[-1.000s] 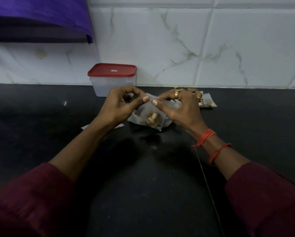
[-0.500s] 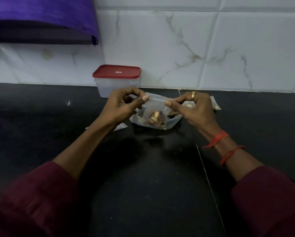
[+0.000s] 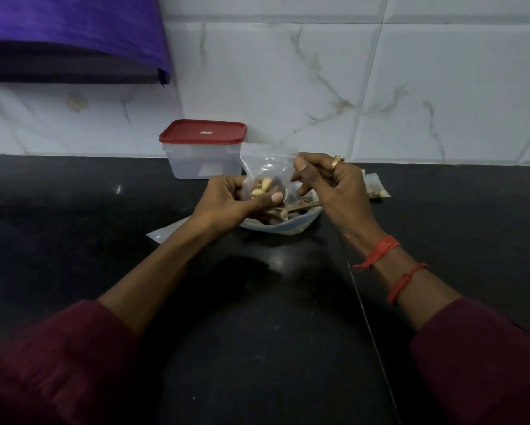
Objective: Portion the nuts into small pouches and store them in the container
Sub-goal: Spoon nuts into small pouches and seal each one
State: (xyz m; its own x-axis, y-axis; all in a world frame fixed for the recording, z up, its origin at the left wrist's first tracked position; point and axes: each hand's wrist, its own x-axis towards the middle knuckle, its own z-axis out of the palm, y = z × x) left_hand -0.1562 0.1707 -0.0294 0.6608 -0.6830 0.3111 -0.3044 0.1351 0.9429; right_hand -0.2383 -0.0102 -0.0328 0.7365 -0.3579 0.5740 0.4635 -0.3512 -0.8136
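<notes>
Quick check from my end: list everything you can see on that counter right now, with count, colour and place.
Pouch: one, clear, holding pale and dark nuts, lifted off the counter between both hands.
Container: one, translucent with red lid on, at the wall behind the hands.
Large bag: one, clear, open, nuts inside, on the counter under the hands.
Filled pouch: one visible, clear, right of the hands.
Empty pouch: one, clear, flat, partly under the left wrist.
Counter: black.
Wall tiles: white, marbled.
Purple sheet: one, upper left.
Left hand: grips the pouch's lower part.
Right hand: pinches its top edge; ring, orange wrist threads.
</notes>
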